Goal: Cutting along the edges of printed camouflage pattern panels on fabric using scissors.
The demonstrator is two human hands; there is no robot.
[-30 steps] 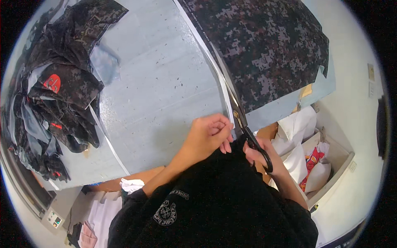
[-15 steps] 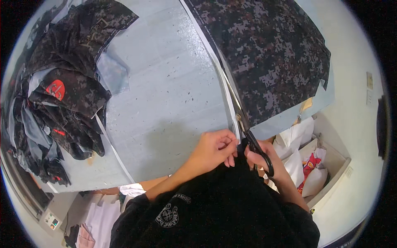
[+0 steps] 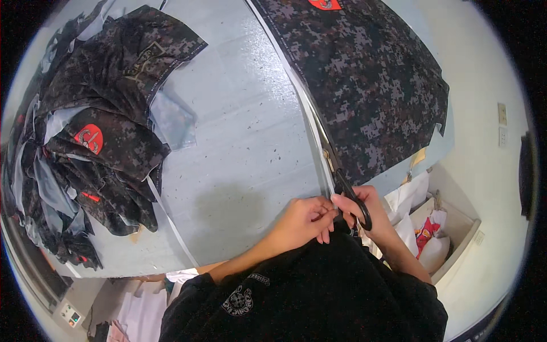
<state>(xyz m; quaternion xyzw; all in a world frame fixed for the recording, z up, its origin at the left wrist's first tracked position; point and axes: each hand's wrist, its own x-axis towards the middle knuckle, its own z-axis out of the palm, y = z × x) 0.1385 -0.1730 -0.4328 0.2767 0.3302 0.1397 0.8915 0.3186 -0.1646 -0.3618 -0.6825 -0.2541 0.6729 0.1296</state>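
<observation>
My right hand (image 3: 373,215) grips black-handled scissors (image 3: 346,185). Their long blades point away from me along the left edge of a dark pixel-camouflage fabric piece (image 3: 379,97), which lies flat on the grey-blue table (image 3: 245,165). A narrow white strip (image 3: 307,117) runs beside that edge, toward my hands. Just left of the scissors, my left hand (image 3: 305,223) is closed in a pinch at the near end of the strip. Its fingertips overlap there, and I cannot see how much of the strip lies between them.
A heap of camouflage fabric pieces (image 3: 108,131) with red emblems covers the table's left side. Small dark scraps dot the tabletop. Beyond the near right corner stands a bin (image 3: 453,245) with white and red material. White cloth (image 3: 142,308) hangs below the table at left.
The camouflage piece and the heap sit lower in view, and a red emblem now shows at the top. My right hand and scissors are slightly higher; my left hand is a little lower.
</observation>
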